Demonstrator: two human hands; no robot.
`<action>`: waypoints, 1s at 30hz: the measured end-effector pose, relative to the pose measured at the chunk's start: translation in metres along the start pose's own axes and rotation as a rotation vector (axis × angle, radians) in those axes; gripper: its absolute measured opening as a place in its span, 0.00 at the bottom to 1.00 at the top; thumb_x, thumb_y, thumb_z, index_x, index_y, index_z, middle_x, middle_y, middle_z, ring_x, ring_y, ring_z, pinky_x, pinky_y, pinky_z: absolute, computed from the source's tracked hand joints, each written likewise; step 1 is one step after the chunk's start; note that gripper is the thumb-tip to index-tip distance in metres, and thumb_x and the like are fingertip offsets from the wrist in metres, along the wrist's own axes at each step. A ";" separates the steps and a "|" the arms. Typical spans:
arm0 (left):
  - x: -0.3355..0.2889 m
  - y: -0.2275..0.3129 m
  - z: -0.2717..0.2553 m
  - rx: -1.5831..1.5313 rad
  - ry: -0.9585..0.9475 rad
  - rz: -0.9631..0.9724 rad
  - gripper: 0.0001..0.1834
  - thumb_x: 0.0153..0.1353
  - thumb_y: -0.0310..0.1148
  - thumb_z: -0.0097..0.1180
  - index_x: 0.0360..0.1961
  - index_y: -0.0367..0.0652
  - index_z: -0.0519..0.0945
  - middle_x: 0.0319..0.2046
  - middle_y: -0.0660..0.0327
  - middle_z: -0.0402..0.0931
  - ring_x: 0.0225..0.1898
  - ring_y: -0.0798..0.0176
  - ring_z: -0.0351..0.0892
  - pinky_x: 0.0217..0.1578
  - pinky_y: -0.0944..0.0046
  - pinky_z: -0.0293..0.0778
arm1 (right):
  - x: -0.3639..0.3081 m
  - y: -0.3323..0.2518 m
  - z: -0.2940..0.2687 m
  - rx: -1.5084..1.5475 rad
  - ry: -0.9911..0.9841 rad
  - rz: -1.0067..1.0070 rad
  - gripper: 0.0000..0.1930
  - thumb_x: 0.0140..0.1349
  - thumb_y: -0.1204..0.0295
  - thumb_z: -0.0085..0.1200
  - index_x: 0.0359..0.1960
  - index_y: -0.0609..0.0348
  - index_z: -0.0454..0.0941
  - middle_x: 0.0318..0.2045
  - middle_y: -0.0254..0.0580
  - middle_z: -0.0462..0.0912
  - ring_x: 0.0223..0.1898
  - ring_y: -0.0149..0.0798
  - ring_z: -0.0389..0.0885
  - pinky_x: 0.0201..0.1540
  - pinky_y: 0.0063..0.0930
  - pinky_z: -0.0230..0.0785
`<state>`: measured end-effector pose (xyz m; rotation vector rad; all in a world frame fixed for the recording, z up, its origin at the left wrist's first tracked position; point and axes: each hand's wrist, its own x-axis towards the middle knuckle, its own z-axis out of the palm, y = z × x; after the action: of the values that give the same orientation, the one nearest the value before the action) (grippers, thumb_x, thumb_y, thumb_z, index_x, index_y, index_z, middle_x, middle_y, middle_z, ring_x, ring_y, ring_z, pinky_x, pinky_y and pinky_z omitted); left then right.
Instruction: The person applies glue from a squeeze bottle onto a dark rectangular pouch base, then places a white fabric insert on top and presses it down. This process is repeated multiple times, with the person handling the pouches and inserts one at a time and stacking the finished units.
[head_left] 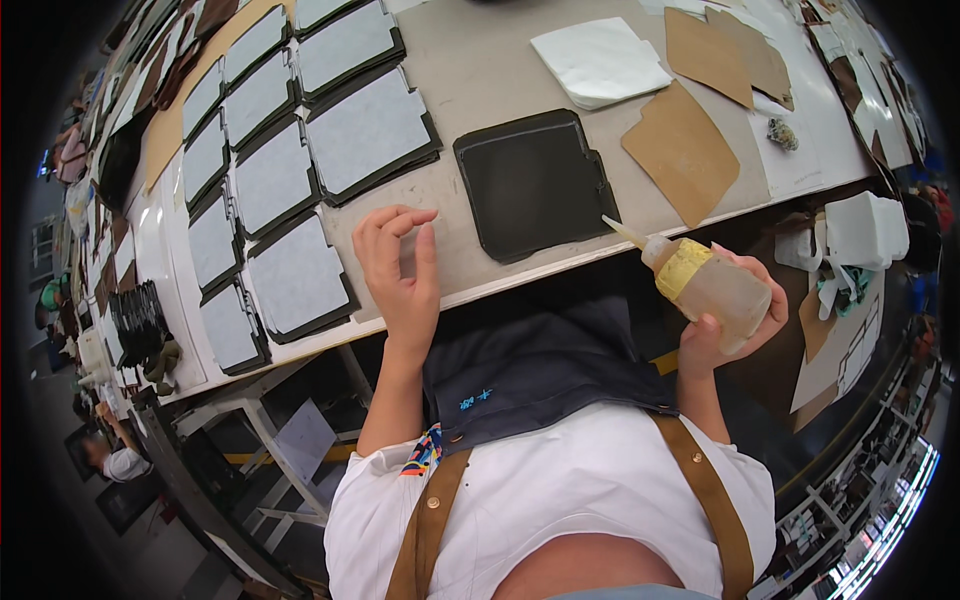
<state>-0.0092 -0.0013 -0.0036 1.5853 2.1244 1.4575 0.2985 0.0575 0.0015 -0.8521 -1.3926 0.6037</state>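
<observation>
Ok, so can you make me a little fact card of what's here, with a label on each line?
Right grip: closed around a squeeze bottle with a yellow band
Bottle nozzle: aimed at the right side of a dark panel; can't tell if it touches
Left grip: fingers loosely curled, left of the dark panel, no held thing visible
Panel position: flat on the worktable
Left side: rows of pale-faced dark panels
Right side: tan card pieces and white sheets
</observation>
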 end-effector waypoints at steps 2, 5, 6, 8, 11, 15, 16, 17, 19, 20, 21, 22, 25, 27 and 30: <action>0.000 0.000 0.000 -0.004 0.004 -0.001 0.04 0.65 0.26 0.59 0.41 0.42 0.83 0.44 0.59 0.77 0.53 0.54 0.70 0.56 0.57 0.66 | -0.001 0.001 0.001 0.030 -0.017 -0.022 0.43 0.57 0.55 0.70 0.65 0.55 0.53 0.53 0.59 0.72 0.53 0.57 0.80 0.58 0.55 0.77; 0.000 -0.001 0.001 -0.015 0.002 0.001 0.04 0.65 0.25 0.59 0.40 0.42 0.83 0.43 0.59 0.78 0.53 0.54 0.71 0.56 0.57 0.65 | -0.004 0.002 0.003 0.078 -0.035 -0.064 0.45 0.56 0.58 0.73 0.66 0.53 0.52 0.53 0.59 0.73 0.51 0.55 0.81 0.56 0.55 0.79; 0.000 -0.001 0.001 -0.016 0.002 0.000 0.04 0.65 0.25 0.59 0.40 0.42 0.83 0.43 0.59 0.78 0.53 0.54 0.71 0.56 0.57 0.65 | -0.005 0.002 0.006 0.079 -0.047 -0.077 0.45 0.56 0.58 0.73 0.66 0.53 0.52 0.53 0.59 0.72 0.51 0.55 0.81 0.56 0.55 0.79; 0.000 -0.002 0.001 -0.010 0.002 0.004 0.04 0.66 0.26 0.58 0.41 0.41 0.83 0.44 0.59 0.78 0.53 0.56 0.71 0.57 0.58 0.65 | -0.007 0.000 0.010 0.085 -0.081 -0.098 0.45 0.56 0.58 0.74 0.66 0.52 0.52 0.53 0.59 0.72 0.51 0.54 0.81 0.55 0.54 0.80; 0.000 -0.001 0.000 0.005 0.000 0.012 0.05 0.67 0.27 0.57 0.41 0.41 0.82 0.45 0.59 0.78 0.53 0.58 0.72 0.58 0.60 0.65 | -0.008 -0.002 0.016 0.102 -0.150 -0.119 0.46 0.56 0.59 0.74 0.66 0.52 0.51 0.53 0.60 0.72 0.51 0.54 0.82 0.54 0.52 0.81; 0.000 -0.002 -0.001 0.002 0.001 0.008 0.05 0.67 0.27 0.57 0.41 0.41 0.83 0.45 0.59 0.78 0.53 0.58 0.72 0.58 0.60 0.65 | -0.011 -0.003 0.026 0.157 -0.231 -0.146 0.46 0.54 0.61 0.76 0.66 0.50 0.52 0.54 0.59 0.73 0.51 0.54 0.83 0.53 0.48 0.82; 0.000 -0.002 -0.001 0.004 0.002 0.009 0.05 0.67 0.27 0.57 0.41 0.41 0.83 0.45 0.59 0.78 0.53 0.58 0.72 0.58 0.60 0.65 | -0.012 -0.003 0.030 0.181 -0.248 -0.147 0.46 0.54 0.61 0.76 0.66 0.50 0.52 0.55 0.59 0.73 0.51 0.54 0.83 0.53 0.48 0.82; 0.000 -0.003 -0.001 -0.010 0.008 0.002 0.04 0.66 0.27 0.58 0.41 0.42 0.83 0.44 0.59 0.78 0.53 0.57 0.72 0.57 0.59 0.65 | -0.014 -0.003 0.033 0.204 -0.265 -0.149 0.46 0.53 0.61 0.76 0.66 0.49 0.53 0.55 0.59 0.73 0.50 0.54 0.83 0.53 0.48 0.82; 0.000 -0.002 0.001 -0.039 0.017 -0.007 0.04 0.65 0.26 0.60 0.40 0.43 0.83 0.43 0.60 0.78 0.53 0.55 0.70 0.56 0.57 0.65 | -0.016 -0.004 0.040 0.235 -0.305 -0.144 0.48 0.52 0.61 0.78 0.66 0.49 0.53 0.55 0.59 0.74 0.51 0.54 0.83 0.53 0.48 0.82; 0.000 -0.003 -0.001 -0.024 0.017 -0.007 0.04 0.65 0.26 0.59 0.40 0.42 0.83 0.44 0.60 0.78 0.53 0.56 0.71 0.57 0.58 0.65 | -0.017 -0.005 0.044 0.250 -0.325 -0.141 0.48 0.51 0.62 0.78 0.66 0.49 0.53 0.55 0.59 0.74 0.51 0.54 0.83 0.53 0.48 0.83; 0.000 -0.003 0.000 -0.015 0.013 -0.003 0.04 0.66 0.26 0.59 0.41 0.42 0.83 0.45 0.60 0.78 0.53 0.57 0.72 0.57 0.59 0.66 | -0.018 -0.005 0.048 0.269 -0.348 -0.146 0.49 0.50 0.61 0.79 0.66 0.48 0.53 0.55 0.59 0.74 0.51 0.55 0.83 0.53 0.48 0.82; 0.000 -0.003 0.000 -0.006 0.009 0.001 0.04 0.67 0.27 0.58 0.41 0.41 0.83 0.45 0.59 0.78 0.53 0.58 0.73 0.58 0.60 0.66 | -0.019 -0.005 0.052 0.288 -0.371 -0.151 0.49 0.49 0.61 0.80 0.66 0.48 0.53 0.55 0.59 0.74 0.51 0.55 0.83 0.53 0.48 0.82; 0.001 -0.001 0.000 -0.026 0.019 -0.007 0.04 0.64 0.26 0.59 0.40 0.43 0.83 0.44 0.60 0.78 0.53 0.55 0.70 0.57 0.57 0.65 | -0.022 -0.005 0.063 0.357 -0.401 -0.143 0.51 0.47 0.62 0.81 0.67 0.47 0.53 0.55 0.59 0.74 0.51 0.56 0.83 0.53 0.50 0.82; 0.001 -0.001 0.001 -0.027 0.019 -0.011 0.05 0.64 0.25 0.59 0.40 0.43 0.83 0.44 0.60 0.78 0.53 0.55 0.70 0.57 0.57 0.65 | -0.021 -0.005 0.067 0.406 -0.375 -0.120 0.53 0.46 0.63 0.82 0.68 0.47 0.52 0.56 0.59 0.74 0.52 0.56 0.83 0.53 0.50 0.81; 0.002 0.001 0.001 -0.026 0.008 -0.013 0.05 0.64 0.25 0.59 0.40 0.43 0.83 0.44 0.60 0.78 0.53 0.55 0.70 0.57 0.57 0.65 | -0.017 -0.002 0.066 0.445 0.052 0.212 0.47 0.59 0.42 0.65 0.70 0.53 0.53 0.59 0.56 0.72 0.61 0.55 0.75 0.66 0.51 0.68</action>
<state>-0.0091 0.0008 -0.0029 1.5559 2.1070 1.4837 0.2310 0.0534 -0.0086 -0.6511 -1.0685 1.0043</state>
